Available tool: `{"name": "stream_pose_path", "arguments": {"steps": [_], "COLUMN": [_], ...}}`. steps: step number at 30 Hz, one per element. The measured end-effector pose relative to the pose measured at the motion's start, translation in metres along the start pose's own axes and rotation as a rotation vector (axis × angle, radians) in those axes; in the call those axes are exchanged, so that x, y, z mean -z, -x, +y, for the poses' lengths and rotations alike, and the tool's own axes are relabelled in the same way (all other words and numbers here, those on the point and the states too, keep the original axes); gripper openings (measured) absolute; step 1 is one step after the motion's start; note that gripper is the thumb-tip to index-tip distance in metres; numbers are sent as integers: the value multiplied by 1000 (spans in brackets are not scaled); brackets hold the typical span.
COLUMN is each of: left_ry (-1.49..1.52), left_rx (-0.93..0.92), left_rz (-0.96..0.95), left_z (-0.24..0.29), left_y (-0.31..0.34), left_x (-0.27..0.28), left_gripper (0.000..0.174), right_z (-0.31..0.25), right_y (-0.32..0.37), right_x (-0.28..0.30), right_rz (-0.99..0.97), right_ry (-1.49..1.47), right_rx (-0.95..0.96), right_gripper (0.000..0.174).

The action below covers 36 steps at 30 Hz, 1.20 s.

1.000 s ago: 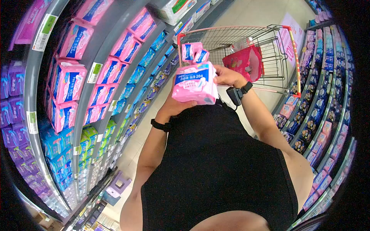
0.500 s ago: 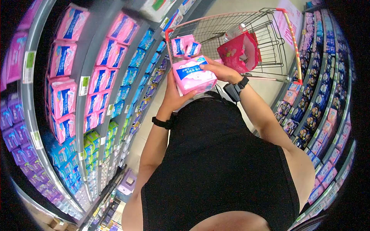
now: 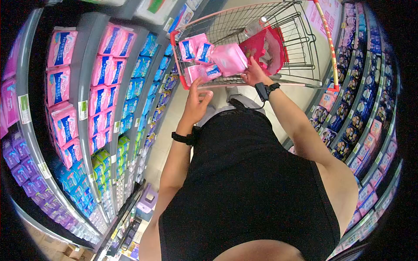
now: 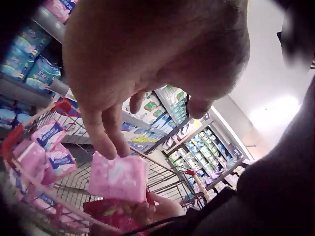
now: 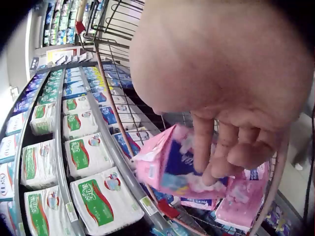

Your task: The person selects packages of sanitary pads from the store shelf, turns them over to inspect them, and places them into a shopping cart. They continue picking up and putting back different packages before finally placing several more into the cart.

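Observation:
A pink pack of sanitary pads [image 3: 228, 59] is tilted above the shopping cart, its plain pink side up in the head view. At its right edge are the fingertips of my right hand [image 3: 257, 74], loosely bent and not wrapped round it; in the right wrist view the fingers [image 5: 202, 142] overlap its blue label. My left hand [image 3: 197, 103] is off the pack, at the cart's near rim, fingers relaxed and holding nothing. Other pink pad packs [image 3: 203, 53] lie in the cart's left end, one [image 3: 203, 73] along its near side.
The wire cart [image 3: 301, 52] also holds a red-pink bag [image 3: 276, 52] and a clear bottle [image 3: 256, 27]. Shelves of pink pad packs [image 3: 62, 48] rise on the left, with blue and purple packs below. More stocked shelves [image 3: 348, 130] stand to the right. White packages [image 5: 101, 201] line a shelf beyond the cart.
Both hands held the pad packs before me; now they have come apart. One pack is over the cart, another in its near side. The left hand has let go and the cart appears closer.

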State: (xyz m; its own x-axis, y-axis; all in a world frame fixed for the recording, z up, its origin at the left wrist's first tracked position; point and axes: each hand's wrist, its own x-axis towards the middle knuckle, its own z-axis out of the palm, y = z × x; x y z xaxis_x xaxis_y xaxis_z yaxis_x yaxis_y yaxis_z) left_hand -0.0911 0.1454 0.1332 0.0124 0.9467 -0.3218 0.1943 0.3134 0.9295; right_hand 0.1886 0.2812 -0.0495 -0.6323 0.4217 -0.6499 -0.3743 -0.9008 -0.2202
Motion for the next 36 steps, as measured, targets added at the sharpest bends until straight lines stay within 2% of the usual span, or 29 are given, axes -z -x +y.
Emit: {"name": "stream_pose_path", "arguments": {"steps": [2, 5, 9, 11, 13, 14, 17, 18, 21, 22, 23, 25, 28, 29, 31, 34, 36], "left_ry": [-19, -49, -152, -201, -232, -234, -201, -235, -288, -288, -292, -281, -259, -252, -228, -202, -165], "left_rx": [39, 72, 63, 58, 33, 27, 19, 25, 61, 23, -16, -86, -157, -161, -163, -177, -190], "left_rz": [-28, -89, -115, -104, -109, -92, -12, 4, -25, -42, -51, -47, -17, -5, 20, 60, 98], "left_z": [2, 0, 13, 18, 22, 28, 17, 23, 21, 19, 17, 15, 20, 22, 23, 3, -9], "left_y": [2, 4, 3, 12, 15, 18, 23, 26, 27, 26, 26, 27, 31, 35, 46, 64, 81], "left_x": [-7, -12, -20, -20, -16, -12, -2, 4, 21, 25, 31, 48, 65, 72, 85, 109, 125], "left_gripper": [65, 56, 47, 45, 44, 44, 44, 42, 41, 41, 41, 40, 40, 40, 41, 39, 38], "right_z": [6, 15, 16, 17, 16, 13, 8, 9, -4, -4, -9, -7, -6, -8, -11, -12, -7], "right_y": [-3, -19, -41, -53, -65, -74, -63, -60, -50, -56, -61, -40, -37, -46, -42, -35, -28], "right_x": [5, 2, -9, -13, -10, -4, -38, -51, -75, -65, -56, -90, -106, -108, -143, -214, -268], "right_rz": [-120, 31, 97, 228, 193, 74, 79, 153, 98, 38, -104, 70, 21, -34, -28, -7, -83], "right_ry": [-48, 122, 129, 173, 163, 143, 316, 275, 261, 232, 226, 70, 71, 49, 144, 471, 638], "right_rx": [-96, -102, -95, -80, -105, -173, -73, -27, 5, 54, 12, 106, 165, 131, 161, 297, 443], "right_gripper": [64, 59, 40, 26, 21, 19, 17, 17, 17, 16, 17, 19, 21, 24, 20, 16, 14]}}
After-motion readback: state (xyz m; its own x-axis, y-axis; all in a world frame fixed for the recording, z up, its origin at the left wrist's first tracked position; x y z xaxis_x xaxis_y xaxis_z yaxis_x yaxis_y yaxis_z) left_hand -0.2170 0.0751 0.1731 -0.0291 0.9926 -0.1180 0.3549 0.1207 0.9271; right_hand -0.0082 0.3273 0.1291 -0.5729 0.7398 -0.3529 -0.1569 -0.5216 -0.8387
